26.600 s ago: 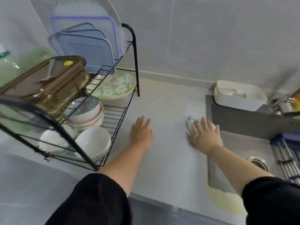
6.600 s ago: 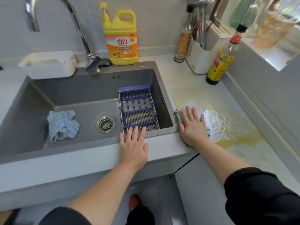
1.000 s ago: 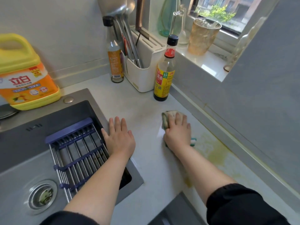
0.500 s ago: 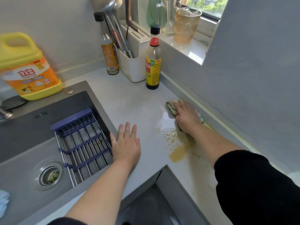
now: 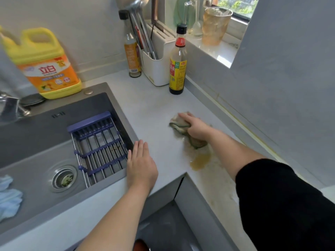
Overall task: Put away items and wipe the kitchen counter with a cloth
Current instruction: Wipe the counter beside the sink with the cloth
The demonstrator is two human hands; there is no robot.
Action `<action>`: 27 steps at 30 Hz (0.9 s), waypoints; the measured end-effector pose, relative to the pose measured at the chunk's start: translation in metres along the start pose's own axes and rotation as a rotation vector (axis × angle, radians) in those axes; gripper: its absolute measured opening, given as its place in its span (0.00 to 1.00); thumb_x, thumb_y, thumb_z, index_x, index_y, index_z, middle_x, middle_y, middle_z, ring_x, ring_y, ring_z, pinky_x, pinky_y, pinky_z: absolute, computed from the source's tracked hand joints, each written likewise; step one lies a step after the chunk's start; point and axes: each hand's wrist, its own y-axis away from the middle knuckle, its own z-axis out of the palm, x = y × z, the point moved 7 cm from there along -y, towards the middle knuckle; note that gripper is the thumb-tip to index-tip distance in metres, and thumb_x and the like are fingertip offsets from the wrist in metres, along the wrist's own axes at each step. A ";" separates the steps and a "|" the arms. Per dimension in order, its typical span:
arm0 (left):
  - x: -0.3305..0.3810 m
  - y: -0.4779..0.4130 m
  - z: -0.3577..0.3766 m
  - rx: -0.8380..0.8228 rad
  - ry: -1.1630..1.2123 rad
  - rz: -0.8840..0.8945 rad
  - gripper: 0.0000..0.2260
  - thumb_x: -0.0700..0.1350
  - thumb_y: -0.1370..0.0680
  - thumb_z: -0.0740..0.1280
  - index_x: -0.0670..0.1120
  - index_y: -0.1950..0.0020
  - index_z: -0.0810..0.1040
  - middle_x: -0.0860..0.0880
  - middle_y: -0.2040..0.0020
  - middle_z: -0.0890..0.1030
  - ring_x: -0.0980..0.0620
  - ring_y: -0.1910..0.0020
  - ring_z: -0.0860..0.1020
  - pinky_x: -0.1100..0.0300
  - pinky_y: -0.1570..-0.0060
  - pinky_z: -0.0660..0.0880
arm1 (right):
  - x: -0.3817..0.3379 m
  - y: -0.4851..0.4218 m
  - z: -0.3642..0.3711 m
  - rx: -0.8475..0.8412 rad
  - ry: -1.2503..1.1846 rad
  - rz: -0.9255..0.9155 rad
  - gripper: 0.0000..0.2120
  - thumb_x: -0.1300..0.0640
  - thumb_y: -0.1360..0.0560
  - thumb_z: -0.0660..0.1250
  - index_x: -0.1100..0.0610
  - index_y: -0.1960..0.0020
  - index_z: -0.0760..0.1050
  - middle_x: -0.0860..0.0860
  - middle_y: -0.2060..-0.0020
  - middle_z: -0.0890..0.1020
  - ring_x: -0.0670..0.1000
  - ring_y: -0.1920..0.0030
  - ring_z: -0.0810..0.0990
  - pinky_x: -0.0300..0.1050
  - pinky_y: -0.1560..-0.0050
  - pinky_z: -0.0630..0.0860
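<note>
My right hand (image 5: 196, 126) presses flat on a crumpled greenish cloth (image 5: 178, 125) on the pale counter (image 5: 154, 113), to the right of the sink. A yellowish wet smear (image 5: 200, 161) with foam lies just in front of the cloth. My left hand (image 5: 140, 164) rests palm down, fingers straight, on the counter at the sink's right rim. A dark sauce bottle (image 5: 178, 60) stands behind the cloth by the wall.
The grey sink (image 5: 36, 134) holds a blue drain rack (image 5: 98, 142) and a light blue rag (image 5: 8, 198). A yellow detergent jug (image 5: 43, 63), a second bottle (image 5: 132, 51) and a white utensil holder (image 5: 157, 67) line the back. A glass (image 5: 215, 25) sits on the window sill.
My right hand has slid the cloth left and toward me, away from the wall. The yellow smear now lies in front of the cloth. My left hand stays flat at the sink's rim.
</note>
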 end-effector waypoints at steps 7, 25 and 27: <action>-0.001 0.000 0.003 0.004 0.005 -0.003 0.25 0.43 0.19 0.47 0.43 0.22 0.48 0.48 0.21 0.48 0.52 0.23 0.44 0.53 0.24 0.45 | -0.025 0.023 0.026 -0.173 0.122 -0.262 0.39 0.75 0.31 0.54 0.36 0.35 0.72 0.42 0.24 0.57 0.55 0.25 0.57 0.53 0.25 0.52; -0.023 0.002 -0.007 0.067 0.100 -0.262 0.25 0.41 0.20 0.52 0.39 0.23 0.54 0.44 0.23 0.59 0.48 0.23 0.51 0.50 0.24 0.44 | -0.032 0.017 0.029 0.081 0.271 -0.027 0.27 0.49 0.18 0.51 0.50 0.22 0.47 0.47 0.22 0.45 0.50 0.23 0.41 0.61 0.27 0.38; -0.025 0.001 -0.007 0.083 0.150 -0.269 0.25 0.40 0.21 0.54 0.39 0.24 0.55 0.44 0.24 0.60 0.48 0.23 0.51 0.52 0.24 0.45 | -0.074 -0.016 0.044 0.061 0.280 -0.064 0.26 0.49 0.18 0.50 0.51 0.22 0.49 0.49 0.22 0.45 0.52 0.23 0.41 0.62 0.28 0.38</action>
